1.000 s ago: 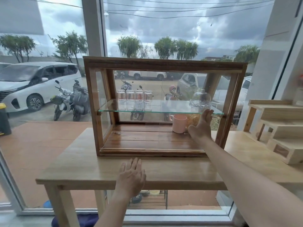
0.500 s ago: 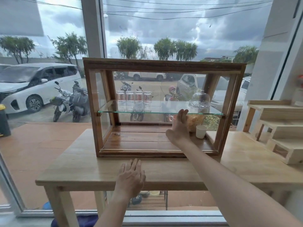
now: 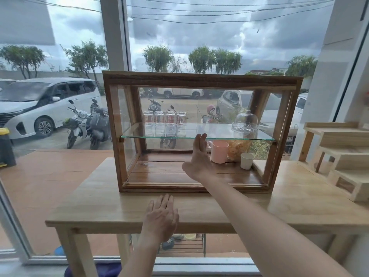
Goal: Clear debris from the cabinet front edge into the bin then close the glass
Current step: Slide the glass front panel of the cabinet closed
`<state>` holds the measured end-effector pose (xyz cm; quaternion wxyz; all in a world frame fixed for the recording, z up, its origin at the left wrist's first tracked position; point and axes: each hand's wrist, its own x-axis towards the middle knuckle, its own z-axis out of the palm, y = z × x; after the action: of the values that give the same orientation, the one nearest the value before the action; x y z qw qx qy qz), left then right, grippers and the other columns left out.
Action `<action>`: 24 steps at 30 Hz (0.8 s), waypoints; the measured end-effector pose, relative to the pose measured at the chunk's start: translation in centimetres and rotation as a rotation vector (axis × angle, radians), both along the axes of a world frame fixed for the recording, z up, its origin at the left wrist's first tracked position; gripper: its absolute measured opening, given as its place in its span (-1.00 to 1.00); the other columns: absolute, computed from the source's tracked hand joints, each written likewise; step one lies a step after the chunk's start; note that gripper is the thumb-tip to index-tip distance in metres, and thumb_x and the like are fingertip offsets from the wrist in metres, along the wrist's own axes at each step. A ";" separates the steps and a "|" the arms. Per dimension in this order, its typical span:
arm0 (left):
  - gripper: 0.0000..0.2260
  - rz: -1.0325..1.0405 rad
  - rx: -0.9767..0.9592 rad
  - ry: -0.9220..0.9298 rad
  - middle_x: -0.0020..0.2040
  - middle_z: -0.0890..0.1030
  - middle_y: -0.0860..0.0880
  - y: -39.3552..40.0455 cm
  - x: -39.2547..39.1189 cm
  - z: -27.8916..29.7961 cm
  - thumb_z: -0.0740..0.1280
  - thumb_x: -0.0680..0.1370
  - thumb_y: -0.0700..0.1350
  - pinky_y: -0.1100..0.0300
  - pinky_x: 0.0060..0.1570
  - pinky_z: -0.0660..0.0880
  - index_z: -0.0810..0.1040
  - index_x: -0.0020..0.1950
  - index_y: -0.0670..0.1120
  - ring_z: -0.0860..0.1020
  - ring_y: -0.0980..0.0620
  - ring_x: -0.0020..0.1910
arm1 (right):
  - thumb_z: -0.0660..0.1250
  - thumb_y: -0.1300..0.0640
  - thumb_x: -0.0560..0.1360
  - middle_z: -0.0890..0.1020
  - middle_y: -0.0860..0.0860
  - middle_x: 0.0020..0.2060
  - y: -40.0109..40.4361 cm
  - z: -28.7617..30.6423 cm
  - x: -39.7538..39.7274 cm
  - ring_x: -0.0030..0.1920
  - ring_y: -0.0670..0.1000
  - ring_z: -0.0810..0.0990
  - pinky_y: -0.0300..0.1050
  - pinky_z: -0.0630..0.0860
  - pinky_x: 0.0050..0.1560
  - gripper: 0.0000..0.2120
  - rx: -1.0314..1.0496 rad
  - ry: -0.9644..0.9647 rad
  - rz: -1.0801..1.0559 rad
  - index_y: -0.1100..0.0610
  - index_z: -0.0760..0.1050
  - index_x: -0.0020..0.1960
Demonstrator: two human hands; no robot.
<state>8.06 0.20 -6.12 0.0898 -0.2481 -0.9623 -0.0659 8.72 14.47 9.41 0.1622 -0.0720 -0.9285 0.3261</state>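
The right hand (image 3: 199,158), fingers straight and flat, holding nothing, presses on the sliding glass (image 3: 225,108) at the middle of the cabinet (image 3: 199,79). The glass runs sideways. The left hand (image 3: 161,216) lies flat and empty on the table (image 3: 99,206) before the cabinet, farther off.

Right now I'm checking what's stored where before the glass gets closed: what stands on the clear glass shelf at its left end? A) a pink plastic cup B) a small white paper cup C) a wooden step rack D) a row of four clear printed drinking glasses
D: the row of four clear printed drinking glasses stands on the clear glass shelf toward its left end, while the pink plastic cup sits below on the cabinet floor.
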 end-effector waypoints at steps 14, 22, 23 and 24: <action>-0.24 0.011 0.007 -0.012 0.59 0.10 -0.06 0.2 -0.1 -0.2 -0.41 0.42 0.13 -0.07 0.54 0.02 0.03 0.56 -0.10 0.05 -0.02 0.56 | 0.29 0.21 0.43 -0.44 -0.03 0.52 -1.8 -0.4 -1.2 0.57 0.07 -0.31 0.19 0.00 0.55 0.01 -0.007 0.001 -0.004 0.09 -0.42 0.55; -0.23 0.011 -0.012 -0.018 0.59 0.08 -0.06 0.1 -0.1 0.0 -0.42 0.40 0.13 -0.06 0.54 0.00 0.00 0.56 -0.10 0.03 -0.02 0.57 | 0.32 0.15 0.40 -0.44 -0.03 0.52 -2.5 -0.3 -1.1 0.57 0.06 -0.31 0.24 0.01 0.53 0.05 0.055 -0.034 -0.022 0.09 -0.43 0.54; -0.23 0.005 -0.012 -0.017 0.59 0.07 -0.06 0.1 -0.1 0.0 -0.42 0.40 0.13 -0.06 0.54 0.00 0.00 0.56 -0.10 0.03 -0.02 0.57 | 0.31 0.16 0.40 -0.43 -0.04 0.53 -2.3 -0.1 -0.7 0.57 0.05 -0.30 0.25 0.03 0.53 0.04 0.057 -0.043 -0.001 0.08 -0.42 0.55; -0.23 0.004 -0.014 -0.014 0.59 0.07 -0.06 -0.1 -0.2 -0.2 -0.43 0.40 0.13 -0.06 0.54 0.00 0.00 0.56 -0.11 0.03 -0.02 0.57 | 0.29 0.18 0.40 -0.42 -0.05 0.53 -1.8 0.2 -0.5 0.58 0.04 -0.28 0.24 0.04 0.53 0.02 0.041 -0.045 0.028 0.07 -0.40 0.55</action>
<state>7.90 0.09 -6.34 0.0816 -0.2462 -0.9639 -0.0608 8.18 12.71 9.58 0.1383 -0.0630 -0.9393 0.3077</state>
